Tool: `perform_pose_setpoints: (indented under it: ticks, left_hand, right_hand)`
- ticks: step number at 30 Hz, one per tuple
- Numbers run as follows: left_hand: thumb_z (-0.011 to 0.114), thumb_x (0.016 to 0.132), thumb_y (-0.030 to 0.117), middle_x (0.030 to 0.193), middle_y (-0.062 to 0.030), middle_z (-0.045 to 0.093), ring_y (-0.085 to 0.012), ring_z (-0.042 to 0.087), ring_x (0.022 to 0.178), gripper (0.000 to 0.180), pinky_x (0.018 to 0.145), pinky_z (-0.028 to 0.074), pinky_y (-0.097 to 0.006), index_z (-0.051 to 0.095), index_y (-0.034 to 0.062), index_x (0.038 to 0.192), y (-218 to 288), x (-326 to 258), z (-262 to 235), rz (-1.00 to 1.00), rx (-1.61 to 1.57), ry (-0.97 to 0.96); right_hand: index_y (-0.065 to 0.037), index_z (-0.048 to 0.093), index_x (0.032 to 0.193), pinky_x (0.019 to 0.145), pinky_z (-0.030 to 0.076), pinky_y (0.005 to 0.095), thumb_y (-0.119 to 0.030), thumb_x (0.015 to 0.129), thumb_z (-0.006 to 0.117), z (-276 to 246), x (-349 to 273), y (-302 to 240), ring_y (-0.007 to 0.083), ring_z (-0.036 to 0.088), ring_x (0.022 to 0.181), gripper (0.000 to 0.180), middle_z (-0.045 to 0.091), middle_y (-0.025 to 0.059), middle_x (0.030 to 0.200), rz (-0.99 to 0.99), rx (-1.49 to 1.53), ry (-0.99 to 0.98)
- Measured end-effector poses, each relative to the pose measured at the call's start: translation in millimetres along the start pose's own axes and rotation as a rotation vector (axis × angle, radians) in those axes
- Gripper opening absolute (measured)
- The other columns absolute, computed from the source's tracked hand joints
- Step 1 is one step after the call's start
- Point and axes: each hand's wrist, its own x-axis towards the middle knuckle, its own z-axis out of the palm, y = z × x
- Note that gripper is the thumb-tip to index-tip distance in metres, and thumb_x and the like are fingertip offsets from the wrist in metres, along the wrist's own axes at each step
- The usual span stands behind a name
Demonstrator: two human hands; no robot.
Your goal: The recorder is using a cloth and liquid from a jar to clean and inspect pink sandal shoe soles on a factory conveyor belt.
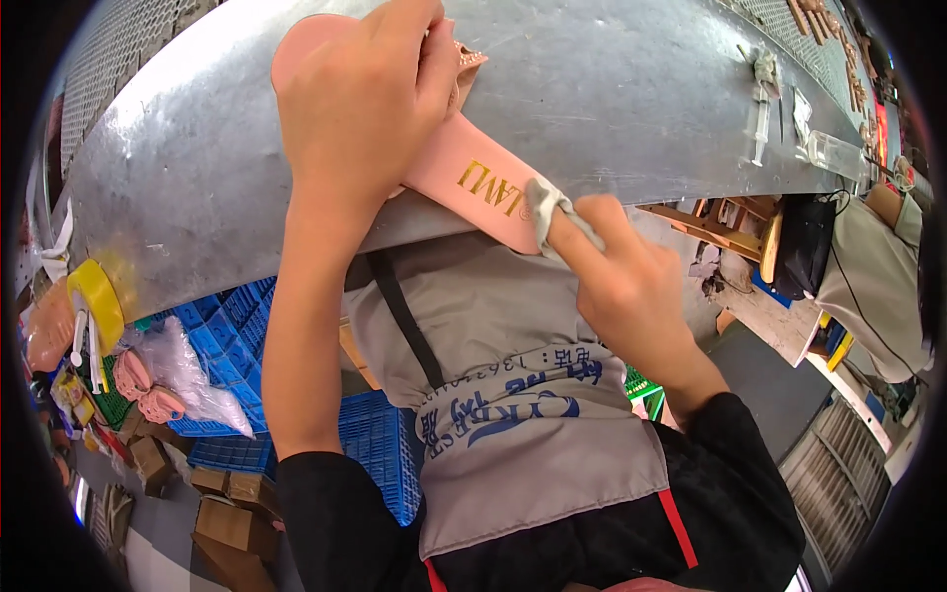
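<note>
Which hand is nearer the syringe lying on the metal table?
Right. The right hand, pressing a small cloth to the pink insole, sits below-left of the syringe. The left hand grips the insole farther left.

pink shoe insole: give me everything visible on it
The pink insole is a long flat sole-shaped piece, smooth and matte like leather or synthetic, with gold lettering stamped near its heel end. It lies slanted on the metal tabletop, heel end overhanging the near edge. The left hand presses down on its upper half, hiding it; the right hand holds a small grey cloth against the heel end.
</note>
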Motion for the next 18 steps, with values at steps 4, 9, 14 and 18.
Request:
perform_pose_setpoints:
  ticks: [4, 9, 14, 18]
  left_hand:
    - [0.069, 0.092, 0.023, 0.066, -0.0007, 0.064, -0.0212, 0.062, 0.062, 0.008, 0.054, 0.046, -0.038, 0.064, 0.0161, 0.09, 0.0, -1.8, 3.6, -0.025, 0.019, -0.017]
    - [0.069, 0.092, 0.023, 0.066, -0.001, 0.064, -0.0225, 0.062, 0.063, 0.009, 0.055, 0.046, -0.039, 0.064, 0.0161, 0.089, -6.2, 4.2, 3.7, 0.039, 0.022, 0.016]
    - [0.069, 0.092, 0.022, 0.067, -0.0016, 0.065, -0.0229, 0.063, 0.062, 0.009, 0.055, 0.046, -0.039, 0.064, 0.0149, 0.089, -4.2, 2.8, 5.3, 0.099, 0.112, 0.018]
    - [0.068, 0.092, 0.022, 0.067, -0.0018, 0.066, -0.0224, 0.063, 0.059, 0.009, 0.055, 0.046, -0.038, 0.064, 0.0151, 0.09, -0.3, 2.2, 4.2, 0.011, 0.037, -0.062]
  right_hand:
    - [-0.012, 0.068, 0.115, 0.048, 0.046, 0.0319, 0.003, 0.074, 0.064, -3.3, -16.7, 3.3, 0.0151, 0.062, 0.069, 0.044, 0.052, 0.002, 0.089, 0.028, -0.014, -0.065]
    - [-0.012, 0.068, 0.117, 0.047, 0.046, 0.0315, 0.003, 0.074, 0.063, 6.5, 3.7, 1.8, 0.0147, 0.062, 0.068, 0.046, 0.052, 0.002, 0.089, -0.004, -0.008, 0.011]
    - [-0.01, 0.067, 0.116, 0.046, 0.045, 0.032, 0.002, 0.074, 0.063, -2.3, -19.2, 8.4, 0.0143, 0.061, 0.068, 0.045, 0.051, 0.0018, 0.089, 0.043, -0.06, -0.088]
    - [-0.009, 0.067, 0.115, 0.045, 0.044, 0.0314, 0.001, 0.074, 0.064, -1.5, -2.2, 4.9, 0.0133, 0.059, 0.066, 0.043, 0.05, 0.0016, 0.088, 0.022, -0.085, -0.036]
